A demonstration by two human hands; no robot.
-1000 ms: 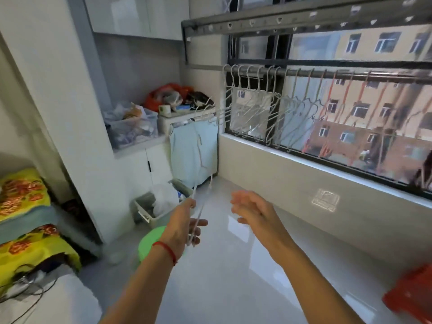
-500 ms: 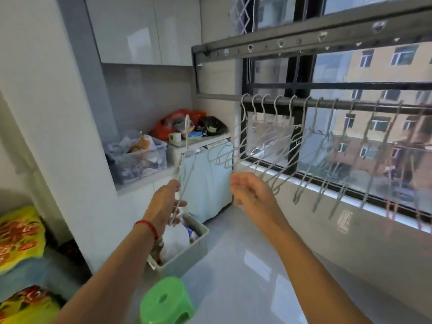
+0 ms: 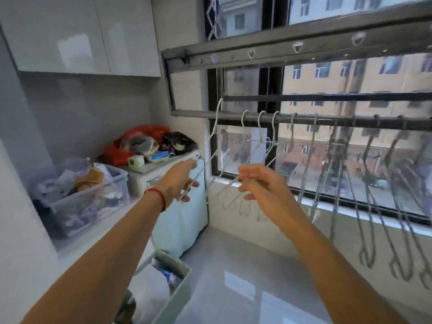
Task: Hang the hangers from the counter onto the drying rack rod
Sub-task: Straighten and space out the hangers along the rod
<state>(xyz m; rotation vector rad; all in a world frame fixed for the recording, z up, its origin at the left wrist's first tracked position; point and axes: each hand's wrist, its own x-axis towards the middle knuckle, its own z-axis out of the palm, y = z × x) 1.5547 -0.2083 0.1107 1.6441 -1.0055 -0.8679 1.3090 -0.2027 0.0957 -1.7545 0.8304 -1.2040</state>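
Hanging step: left hand pinches the white hanger by its lower wire, leaving the hook above the grip free to catch the rod.
Right hand: fingers loosely curled beside the grip; contact unclear.
Hung hangers: crowd the rod rightward, so the left end is targeted.

The hangers on the dark grey drying rack rod are white wire, and the one the hands hold is white too. A red string bracelet circles the left wrist. The wall cabinets are glossy white. On the white desk lies a red plastic bag beside a black one. A pale blue cloth hangs below. The window frame is black; the building outside is yellow-tan above, brick red lower down. The floor is glossy light grey.
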